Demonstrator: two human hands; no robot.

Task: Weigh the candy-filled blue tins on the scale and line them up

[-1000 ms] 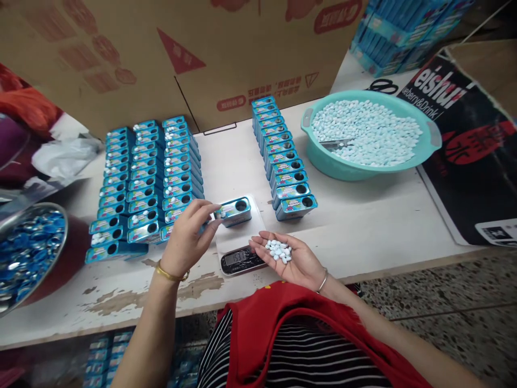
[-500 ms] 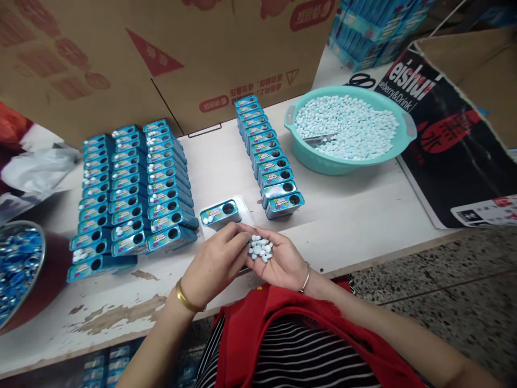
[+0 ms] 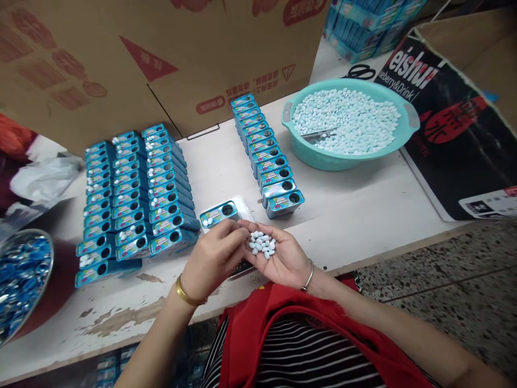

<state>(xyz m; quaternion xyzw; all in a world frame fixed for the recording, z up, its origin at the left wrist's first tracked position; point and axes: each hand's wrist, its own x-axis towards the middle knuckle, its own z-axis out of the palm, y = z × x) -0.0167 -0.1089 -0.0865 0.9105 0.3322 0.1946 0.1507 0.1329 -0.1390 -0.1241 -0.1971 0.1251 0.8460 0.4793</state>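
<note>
My right hand (image 3: 290,257) is cupped palm up, holding a small heap of pale blue-white candies (image 3: 262,245). Over the edge of that palm, my left hand (image 3: 214,253) has its fingers pinched together beside the candies; whatever is between the fingertips is hidden. Just beyond both hands, a blue tin (image 3: 218,214) with a round dark opening stands on a small white platform (image 3: 242,206). Two or so white candies lie on the tin's top. A dark part shows beneath my hands, mostly covered by them.
A turquoise basin (image 3: 335,159) of candies with a metal scoop (image 3: 319,134) stands at right. One row of tins (image 3: 270,161) is in the middle, several rows (image 3: 133,196) at left. A bowl of blue wrapped pieces (image 3: 24,285), cardboard box (image 3: 97,64) and black-printed carton (image 3: 436,161) surround them.
My left hand has shifted slightly at the edge of the right palm, and the candies sit more spread out. The whole view has turned a little; the tins stay in place.
</note>
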